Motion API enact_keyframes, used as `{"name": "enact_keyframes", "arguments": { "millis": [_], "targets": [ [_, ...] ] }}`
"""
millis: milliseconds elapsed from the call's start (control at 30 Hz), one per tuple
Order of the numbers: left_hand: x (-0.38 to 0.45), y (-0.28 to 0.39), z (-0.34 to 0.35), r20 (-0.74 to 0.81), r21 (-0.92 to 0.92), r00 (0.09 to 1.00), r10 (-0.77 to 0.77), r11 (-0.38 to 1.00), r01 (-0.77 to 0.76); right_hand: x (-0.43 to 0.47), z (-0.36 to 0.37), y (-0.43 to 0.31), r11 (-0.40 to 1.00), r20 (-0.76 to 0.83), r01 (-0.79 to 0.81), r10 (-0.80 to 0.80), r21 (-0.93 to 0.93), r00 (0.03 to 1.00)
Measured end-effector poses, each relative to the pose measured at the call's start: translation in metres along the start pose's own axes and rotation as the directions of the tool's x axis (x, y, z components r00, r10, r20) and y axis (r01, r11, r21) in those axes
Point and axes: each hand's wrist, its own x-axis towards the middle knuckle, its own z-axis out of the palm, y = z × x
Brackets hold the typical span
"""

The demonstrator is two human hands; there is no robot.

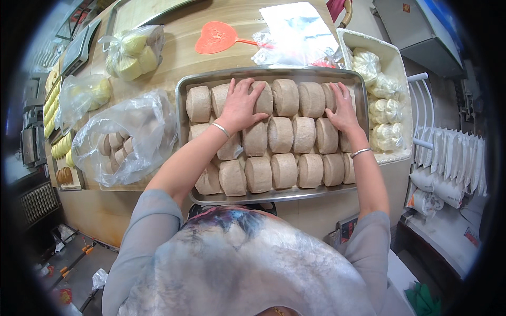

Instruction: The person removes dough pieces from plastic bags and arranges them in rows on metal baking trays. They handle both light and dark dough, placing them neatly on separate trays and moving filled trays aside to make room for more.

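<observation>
A metal tray lies before me with several brown steamed buns in three rows. My left hand rests on buns of the far row, left of the middle, with its fingers spread. Over a bun near the right end of that row is my right hand, thumb and fingers apart on either side of it. Whether either hand grips a bun cannot be told. Left of the tray, a clear plastic bag holds more brown buns. Each wrist wears a bangle.
Bags of yellow buns stand at the back left. A red heart-shaped fly swatter and white plastic bags lie behind the tray. A white foam box with bagged pale buns adjoins its right side. A scale stands far left.
</observation>
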Motion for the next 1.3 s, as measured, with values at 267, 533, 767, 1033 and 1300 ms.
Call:
{"name": "enact_keyframes", "arguments": {
  "millis": [267, 533, 767, 1033, 1300],
  "targets": [
    [-0.04, 0.012, -0.041, -0.099, -0.171, 0.995, 0.012, 0.985, -0.029, 0.002, -0.002, 0.022, 0.998, -0.15, 0.036, -0.028, 0.05, 0.988],
    [-0.23, -0.066, -0.164, -0.418, -0.426, 0.868, -0.268, 0.902, 0.073, -0.029, 0.012, -0.092, 0.948, -0.296, 0.003, 0.097, 0.319, 0.95],
    [-0.353, -0.211, -0.191, -0.494, -0.366, 0.664, -0.561, 0.827, 0.427, -0.015, 0.067, -0.363, 0.715, -0.15, 0.464, -0.459, 0.523, 0.876],
    [-0.411, -0.275, -0.182, 0.546, -0.22, 0.733, -0.404, 0.775, 0.592, -0.021, 0.206, -0.578, 0.663, 0.383, 0.674, -0.744, 0.325, 0.547],
    [-0.422, -0.341, -0.182, -0.453, -0.243, 0.639, -0.622, 0.776, 0.583, 0.013, 0.314, -0.647, 0.767, 0.549, 0.637, -0.567, 0.079, 0.614]
  ]
}}
